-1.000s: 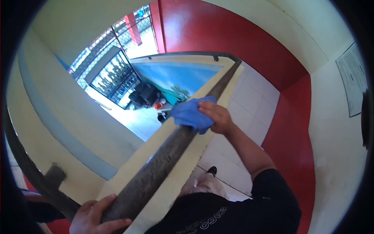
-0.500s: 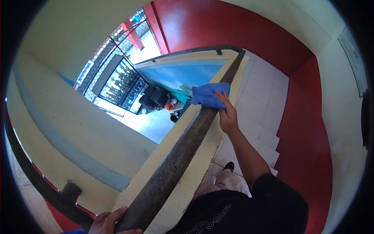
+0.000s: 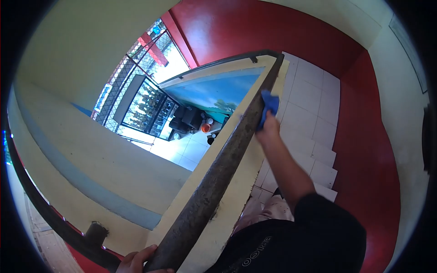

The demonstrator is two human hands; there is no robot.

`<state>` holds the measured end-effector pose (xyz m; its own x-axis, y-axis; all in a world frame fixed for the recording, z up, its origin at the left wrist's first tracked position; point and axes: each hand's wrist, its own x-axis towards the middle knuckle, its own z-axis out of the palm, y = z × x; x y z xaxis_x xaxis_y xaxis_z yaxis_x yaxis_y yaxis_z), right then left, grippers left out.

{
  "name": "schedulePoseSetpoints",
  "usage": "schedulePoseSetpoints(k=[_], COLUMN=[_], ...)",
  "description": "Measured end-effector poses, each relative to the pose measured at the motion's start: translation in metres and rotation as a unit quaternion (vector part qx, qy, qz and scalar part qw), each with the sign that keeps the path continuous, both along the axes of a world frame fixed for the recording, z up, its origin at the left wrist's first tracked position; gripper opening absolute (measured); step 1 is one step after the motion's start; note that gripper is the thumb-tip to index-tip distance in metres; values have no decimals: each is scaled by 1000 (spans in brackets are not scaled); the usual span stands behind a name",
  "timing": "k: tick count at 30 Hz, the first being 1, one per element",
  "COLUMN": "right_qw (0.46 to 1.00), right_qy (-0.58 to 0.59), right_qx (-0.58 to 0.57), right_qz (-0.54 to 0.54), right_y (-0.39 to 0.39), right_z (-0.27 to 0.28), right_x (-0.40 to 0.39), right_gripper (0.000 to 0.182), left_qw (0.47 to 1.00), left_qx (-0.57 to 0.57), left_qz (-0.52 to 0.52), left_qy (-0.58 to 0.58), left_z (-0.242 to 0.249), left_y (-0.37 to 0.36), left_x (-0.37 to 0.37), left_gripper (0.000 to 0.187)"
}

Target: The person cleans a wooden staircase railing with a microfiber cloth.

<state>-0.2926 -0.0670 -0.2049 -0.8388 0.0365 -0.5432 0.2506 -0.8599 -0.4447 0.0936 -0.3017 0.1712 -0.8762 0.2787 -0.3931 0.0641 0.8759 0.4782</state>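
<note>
A thick dark handrail [image 3: 200, 200] slopes away from me along the top of a cream low wall. My right hand [image 3: 270, 127] holds a crumpled blue cloth [image 3: 270, 103] against the rail's right side, some way down from me; the fingers are partly hidden and a little blurred. Close to my body, at the bottom edge of the view, my left hand [image 3: 139, 261] curls around the near end of the same rail. Part of that hand is cut off by the frame.
White tiled steps [image 3: 302, 141] descend on the right beside a red wall [image 3: 364, 159]. Left of the rail, on a lower floor, stand a glass display case [image 3: 148, 104], black chairs [image 3: 186, 119] and an orange container [image 3: 206, 128]. Another dark rail [image 3: 45, 209] curves at far left.
The cloth has gone from lying spread over the rail's top to being bunched at its right side, with my right hand moved along. My left hand stays on the rail.
</note>
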Motion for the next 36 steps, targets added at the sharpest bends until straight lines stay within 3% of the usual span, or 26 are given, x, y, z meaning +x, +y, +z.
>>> schedulePoseSetpoints(k=[1, 4, 8, 12, 13, 16, 19, 22, 26, 29, 32, 36], right_qw=[998, 990, 982, 996, 995, 990, 976, 978, 975, 969, 980, 962], right_qy=[47, -4, -47, -39, -36, 2, 88, 61, 40, 35, 39, 18], right_qx=[-49, -108, -72, -35, -47, -67, -121, -91, -64, -118, -88, -134], right_qz=[5, 88, 168, 75, 76, 127, 157, 177, 208, 213, 172, 238], right_y=[-4, 15, 21, -2, -4, -8, 9, 0, -9, -16, -17, -19], right_z=[4, 46, 37, -6, 13, 27, 34, 43, 55, 85, 55, 66], right_x=[25, 17, -19, 4, 24, 74, 45, 26, 84, 132, 92, 79], right_gripper=[47, 54, 56, 48, 48, 51, 62, 66, 73, 76, 77, 80], left_qw=[1000, 1000, 1000, 999, 998, 993, 993, 992, 994, 994, 993, 990], left_qx=[0, 6, 9, 15, -1, -45, -45, -34, -16, -19, -33, -46], left_qz=[-5, -10, -21, -9, -30, 13, 10, 0, -3, -5, -6, 4], left_qy=[5, 13, 21, 37, 57, 108, 105, 118, 107, 108, 116, 130], left_z=[0, 0, -3, -4, -5, -13, -13, -16, -17, -17, -16, -16], left_y=[-1, 0, -3, 0, -1, 6, 4, 0, -3, -3, -2, -1], left_x=[-1, 2, 1, 10, 11, 19, 18, 18, 15, 14, 15, 17], left_gripper=[69, 69, 69, 74, 69, 67, 67, 68, 69, 69, 68, 66])
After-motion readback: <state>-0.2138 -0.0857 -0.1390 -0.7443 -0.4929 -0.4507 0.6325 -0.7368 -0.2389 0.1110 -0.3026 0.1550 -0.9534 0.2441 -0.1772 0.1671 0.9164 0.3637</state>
